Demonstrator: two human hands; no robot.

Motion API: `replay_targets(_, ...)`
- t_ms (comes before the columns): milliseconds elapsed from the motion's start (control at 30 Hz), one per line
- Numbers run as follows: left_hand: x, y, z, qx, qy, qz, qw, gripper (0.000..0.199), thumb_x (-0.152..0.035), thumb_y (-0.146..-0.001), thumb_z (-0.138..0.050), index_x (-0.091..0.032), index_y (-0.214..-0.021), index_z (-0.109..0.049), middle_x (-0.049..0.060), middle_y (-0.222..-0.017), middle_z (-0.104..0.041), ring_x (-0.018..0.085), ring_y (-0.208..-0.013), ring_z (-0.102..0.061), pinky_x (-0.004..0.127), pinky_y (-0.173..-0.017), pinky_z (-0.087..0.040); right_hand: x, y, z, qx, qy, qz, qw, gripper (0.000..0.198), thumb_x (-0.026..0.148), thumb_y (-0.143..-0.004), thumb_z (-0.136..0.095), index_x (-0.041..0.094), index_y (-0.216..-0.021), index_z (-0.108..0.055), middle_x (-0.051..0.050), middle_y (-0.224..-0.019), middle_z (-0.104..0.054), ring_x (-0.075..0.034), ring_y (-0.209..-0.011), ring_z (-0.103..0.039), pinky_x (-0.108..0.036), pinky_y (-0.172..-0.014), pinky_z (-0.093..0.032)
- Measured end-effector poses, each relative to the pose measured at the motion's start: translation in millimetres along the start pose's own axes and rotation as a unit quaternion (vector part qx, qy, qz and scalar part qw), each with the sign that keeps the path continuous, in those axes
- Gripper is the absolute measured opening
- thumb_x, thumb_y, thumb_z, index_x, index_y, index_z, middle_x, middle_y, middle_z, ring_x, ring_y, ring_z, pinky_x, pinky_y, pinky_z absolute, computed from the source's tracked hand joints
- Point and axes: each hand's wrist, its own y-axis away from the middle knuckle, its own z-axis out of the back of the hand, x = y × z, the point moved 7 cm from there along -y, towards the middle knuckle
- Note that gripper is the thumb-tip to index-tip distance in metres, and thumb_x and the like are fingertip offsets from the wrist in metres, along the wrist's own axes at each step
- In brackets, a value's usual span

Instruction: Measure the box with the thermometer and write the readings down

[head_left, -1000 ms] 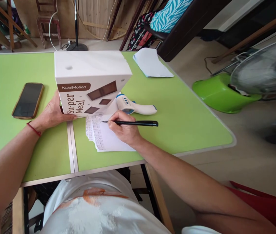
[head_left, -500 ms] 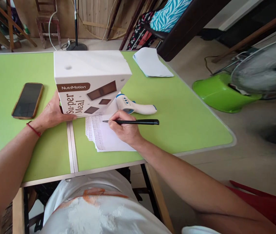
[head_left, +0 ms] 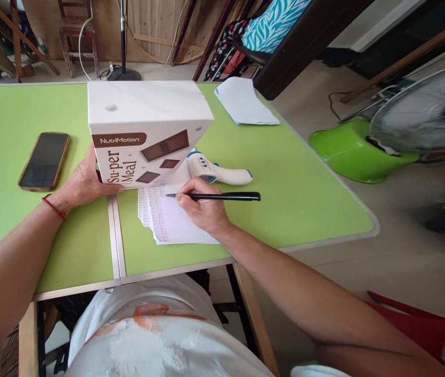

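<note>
My left hand (head_left: 88,180) grips the lower left edge of a white box (head_left: 155,152) printed "NutriMotion Su-per Meal", its thumb on the front face and the other fingers hidden behind. In my right hand (head_left: 203,207) is a black pen (head_left: 230,196), held nearly level with its tip at the written lines on a paper sheet (head_left: 185,228). Several sheets overlap there, with small handwriting along their left side; the box hides their far part. Just beyond my right hand lies a white and blue infrared thermometer (head_left: 222,172).
A phone (head_left: 45,161) lies on the green folding table (head_left: 293,199), left of the box. Folded white papers (head_left: 246,102) rest near the far right edge. Beyond the table are a fan (head_left: 430,107), a green plastic stool (head_left: 352,152) and a black stand base (head_left: 124,75).
The pen and my right hand have shifted very slightly to the right along the paper. My left hand and the box stay almost where they were.
</note>
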Motion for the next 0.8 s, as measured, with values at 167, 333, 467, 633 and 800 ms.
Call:
replay_targets(167,1.0,-0.3,-0.1,-0.005,0.013,-0.011,1.0,0.09,-0.048,-0.058,-0.086,-0.029,-0.134,-0.042,0.009,-0.134,-0.052,0.04,-0.126,-0.048,0.062,-0.107,-0.04,0.9,-0.2,-0.9,0.0,-0.001,0.004,1.0,0.013,0.017,-0.069,-0.053,0.023,-0.06,-0.047,0.006,-0.048,-0.051,-0.009,-0.042,-0.042,-0.023,-0.043,-0.034)
replay_targets(333,1.3,-0.3,0.3,-0.004,0.008,-0.002,1.0,0.09,-0.046,-0.058,-0.086,-0.028,-0.134,-0.042,0.01,-0.134,-0.052,0.04,-0.124,-0.05,0.061,-0.106,-0.04,1.5,-0.2,0.1,-0.008,-0.003,0.002,1.0,0.012,0.018,-0.069,-0.053,0.023,-0.059,-0.047,0.005,-0.049,-0.052,-0.009,-0.043,-0.043,-0.023,-0.043,-0.035)
replay_targets(467,3.6,-0.3,1.0,-0.007,0.001,0.018,1.0,0.08,-0.045,-0.056,-0.086,-0.024,-0.125,-0.05,0.01,-0.129,-0.055,0.041,-0.122,-0.051,0.06,-0.104,-0.041,1.4,-0.5,1.5,-0.016,-0.003,-0.01,1.0,0.012,0.02,-0.068,-0.052,0.023,-0.059,-0.046,0.006,-0.049,-0.052,-0.009,-0.044,-0.044,-0.023,-0.044,-0.036)
replay_targets(633,-0.3,-0.6,0.7,-0.009,0.014,0.006,1.0,0.08,-0.044,-0.058,-0.086,-0.021,-0.125,-0.049,0.012,-0.131,-0.053,0.04,-0.123,-0.05,0.057,-0.104,-0.041,0.3,-1.0,0.0,-0.001,0.0,-0.024,1.0,0.012,0.022,-0.068,-0.052,0.022,-0.058,-0.046,0.006,-0.048,-0.05,-0.009,-0.043,-0.041,-0.022,-0.043,-0.034)
replay_targets(800,-2.1,-1.2,0.6,-0.008,0.015,0.008,1.0,0.076,-0.043,-0.057,-0.087,-0.021,-0.121,-0.053,0.011,-0.128,-0.055,0.04,-0.123,-0.049,0.056,-0.105,-0.04,0.1,0.0,-2.3,0.008,0.0,-0.017,1.0,0.013,0.021,-0.068,-0.052,0.022,-0.058,-0.045,0.006,-0.047,-0.049,-0.008,-0.042,-0.041,-0.022,-0.042,-0.033)
